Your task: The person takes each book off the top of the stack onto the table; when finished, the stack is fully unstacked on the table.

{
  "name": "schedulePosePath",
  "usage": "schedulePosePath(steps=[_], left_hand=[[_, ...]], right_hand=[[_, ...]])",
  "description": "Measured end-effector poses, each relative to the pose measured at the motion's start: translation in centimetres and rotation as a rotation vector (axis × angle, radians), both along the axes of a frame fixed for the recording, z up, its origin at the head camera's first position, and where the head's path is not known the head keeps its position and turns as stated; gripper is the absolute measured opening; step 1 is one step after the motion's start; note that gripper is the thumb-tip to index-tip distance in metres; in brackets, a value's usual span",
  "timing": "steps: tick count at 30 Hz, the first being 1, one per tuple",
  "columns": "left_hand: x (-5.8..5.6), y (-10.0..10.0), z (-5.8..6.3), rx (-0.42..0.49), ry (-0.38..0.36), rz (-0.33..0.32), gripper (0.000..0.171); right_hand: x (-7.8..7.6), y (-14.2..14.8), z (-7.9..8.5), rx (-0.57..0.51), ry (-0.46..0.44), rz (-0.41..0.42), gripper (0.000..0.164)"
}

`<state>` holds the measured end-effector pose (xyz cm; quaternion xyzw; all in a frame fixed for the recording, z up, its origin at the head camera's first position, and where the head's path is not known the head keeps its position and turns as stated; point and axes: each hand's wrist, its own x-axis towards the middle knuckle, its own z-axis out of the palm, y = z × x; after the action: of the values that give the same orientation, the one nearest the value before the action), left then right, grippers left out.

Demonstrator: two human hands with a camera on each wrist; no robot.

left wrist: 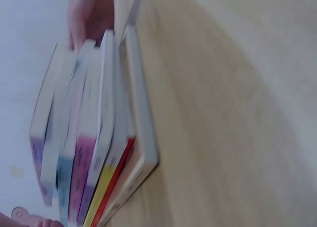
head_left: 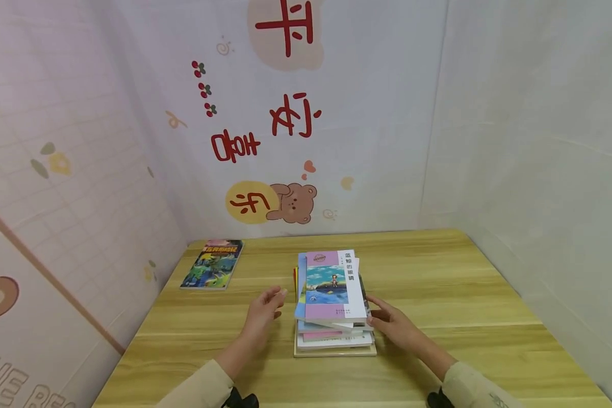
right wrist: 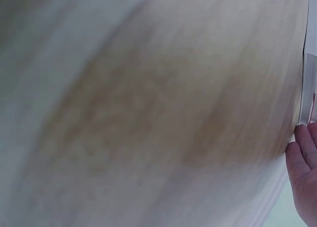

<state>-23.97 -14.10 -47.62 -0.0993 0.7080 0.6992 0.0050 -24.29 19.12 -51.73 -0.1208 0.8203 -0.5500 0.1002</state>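
Note:
A stack of several books stands in the middle of the table, topped by a book [head_left: 328, 286] with a pink, blue and white cover. Its spines, seen in the left wrist view, include a yellow one [left wrist: 101, 190] and a pink one [left wrist: 81, 162]; the bottom book [head_left: 336, 352] is wide and cream-edged. My left hand [head_left: 262, 314] is just left of the stack, fingers loosely bent and holding nothing, a small gap from the books. On the other side, my right hand [head_left: 395, 328] has its fingertips at the stack's right edge, its fingers fairly straight in the right wrist view.
Toward the back left corner of the wooden table [head_left: 464, 294] lies a colourful book [head_left: 214, 264], flat and apart from the stack. Printed white cloth [head_left: 372, 113] hangs behind the table and along both sides.

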Motion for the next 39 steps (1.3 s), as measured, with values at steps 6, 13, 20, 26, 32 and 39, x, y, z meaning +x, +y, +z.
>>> schedulePosePath(steps=[6,13,20,26,32,39], left_hand=[[1.4,2.0,-0.7,-0.014,0.006,0.013,0.055],[1.8,3.7,-1.1,0.003,0.042,0.002,0.052],[2.2,4.7,-1.5,0.001,0.064,-0.001,0.06],[2.6,5.3,-1.6,-0.029,0.075,0.019,0.07],[2.4,5.5,-2.2,-0.048,0.054,0.032,0.075],[2.0,4.4,-2.2,-0.006,0.083,0.001,0.058]], right_hand=[[0.0,0.1,0.2,0.0,-0.003,-0.001,0.061],[-0.1,0.0,0.0,-0.004,-0.006,-0.003,0.062],[-0.1,-0.1,0.1,0.002,0.009,-0.005,0.061],[0.1,-0.2,0.1,0.017,0.0,-0.028,0.061],[0.2,-0.3,0.1,0.02,-0.005,-0.033,0.061],[0.2,-0.3,0.3,0.023,0.007,-0.012,0.061]])
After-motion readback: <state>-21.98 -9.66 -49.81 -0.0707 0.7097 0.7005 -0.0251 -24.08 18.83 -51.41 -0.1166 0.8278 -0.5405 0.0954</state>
